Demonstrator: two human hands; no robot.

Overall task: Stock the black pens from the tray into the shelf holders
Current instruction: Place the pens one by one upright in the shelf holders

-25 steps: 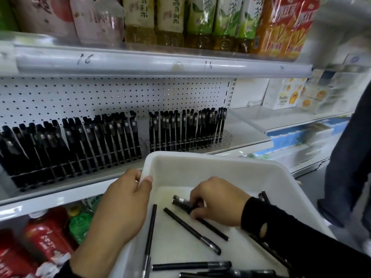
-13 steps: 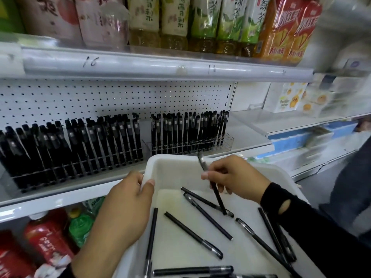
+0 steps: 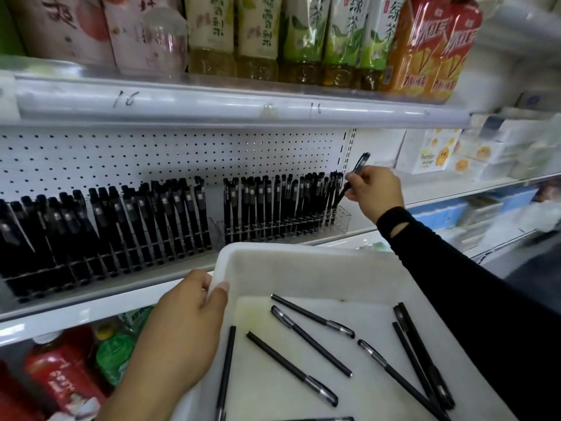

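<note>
1. Change: the right hand (image 3: 375, 192) has left the tray (image 3: 303, 262). A second ago it was down among the pens, and half a second ago it was lifting one. Now it's at the far right end of the right holder (image 3: 341, 218).
2. It pinches the held pen (image 3: 359, 165) mid-barrel between thumb and curled fingers. The upper end tilts right and the lower end points down at the end slots. I can't tell if the tip is seated.
3. The left hand (image 3: 188, 323) hasn't moved. It grips the tray's left rim with the thumb hooked over the edge.
4. My read: the pick is done, insertion is underway, and more trips are needed.
5. Counts:
   - Holders: 2, the left holder (image 3: 214, 227) and the right. Both look nearly full, and the pens are too packed to count.
   - Pens in hand: 1.
   - Loose pens (image 3: 291, 367) in the tray: 7 clear, plus an 8th cut off by the bottom edge.
6. Only the right holder's last slots look free, so space may run short.
</note>
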